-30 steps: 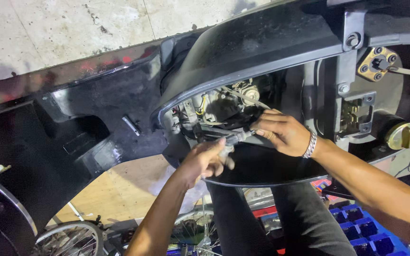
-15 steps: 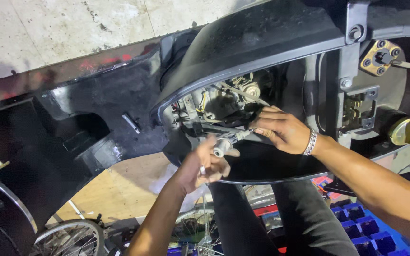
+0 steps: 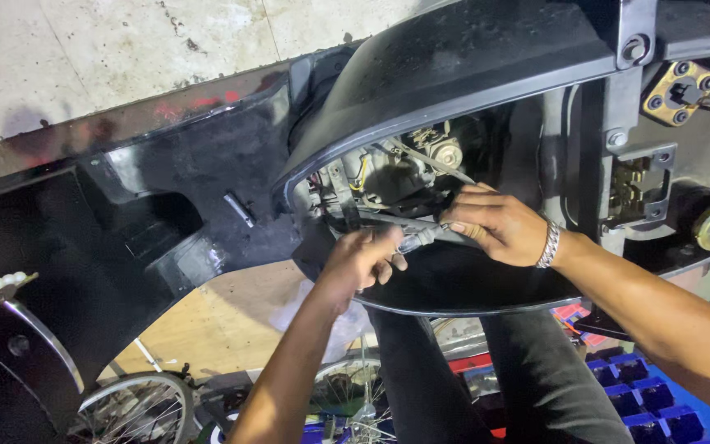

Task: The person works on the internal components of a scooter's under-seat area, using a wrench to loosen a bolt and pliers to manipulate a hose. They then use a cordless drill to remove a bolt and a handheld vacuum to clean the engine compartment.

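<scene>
While the black bodywork panel [image 3: 207,189] stands tipped up with its underside toward the camera, the work looks to be somewhere in the middle: the opening under the curved black housing [image 3: 470,74] is already exposed, the wiring and small metal parts [image 3: 404,168] inside it lie bare, and nothing seen here tells whether they are being taken apart or put back. The left hand [image 3: 361,259] is clenched around the handle of a slim tool [image 3: 417,239] whose clear-and-metal shaft points up and to the right, into the lower edge of the opening. The right hand [image 3: 499,226], a metal bracelet [image 3: 547,244] on its wrist, rests with curled fingers on the rim just beside the tool's tip, apparently pinching or steadying something small there; what it grips is too hidden to tell. So the tool lies between the two hands, touching the left and ending close by the right fingertips. Below, bicycle wheels [image 3: 129,407] and blue trays [image 3: 643,403] sit on the floor.
</scene>
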